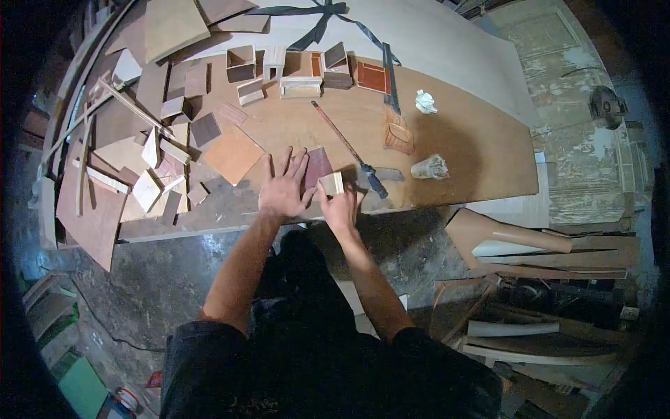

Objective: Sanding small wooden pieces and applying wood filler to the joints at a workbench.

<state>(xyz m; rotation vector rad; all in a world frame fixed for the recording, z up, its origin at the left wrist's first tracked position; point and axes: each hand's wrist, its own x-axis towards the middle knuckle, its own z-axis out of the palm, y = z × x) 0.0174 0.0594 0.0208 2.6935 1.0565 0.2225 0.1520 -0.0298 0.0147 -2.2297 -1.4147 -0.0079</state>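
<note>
My left hand (283,187) lies with fingers spread on and beside a dull plum-coloured rectangular piece (315,162) on the worktable. My right hand (341,208) grips a small pale wooden block (331,184) at that piece's lower right corner. A long speckled rod with a dark end (340,137) lies just right of both hands, beside a dark flat strip (391,174). An orange-tan square panel (232,155) is left of my left hand.
Many offcuts (146,188) and thin sticks (89,150) cover the left side. Small wooden boxes (239,63) line the back near dark straps (317,28). A crumpled paper (426,101), a cloudy cup (430,167) and a brush (398,140) are rightward. Boards (516,328) lie below right.
</note>
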